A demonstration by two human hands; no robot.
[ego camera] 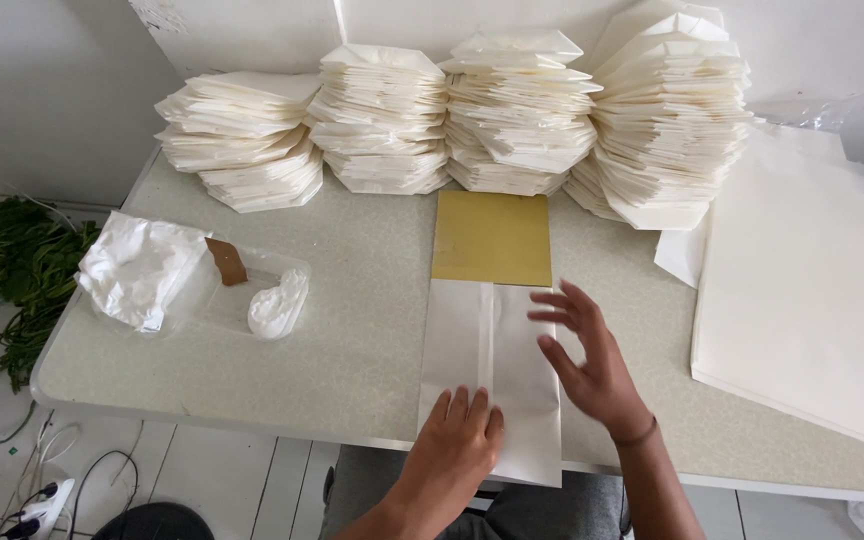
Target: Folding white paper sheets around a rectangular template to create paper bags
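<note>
Both grips are released: the left hand [459, 440] is pressing flat on the folded white paper [490, 375]. The right hand [587, 355] is resting open-fingered along its right edge, below the gold sheet [492, 238] on the table [352, 350].

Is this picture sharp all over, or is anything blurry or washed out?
Head view: even, soft daylight with faint shadows; the right hand is slightly motion-blurred, the left hand sharper; the white paper stacks nearly bleach into the wall.

The left hand [457, 440] presses flat on a folded white paper [490, 375]. The right hand [592, 360] hovers open over its edge. A gold card [492, 238] pokes out the top.
</note>
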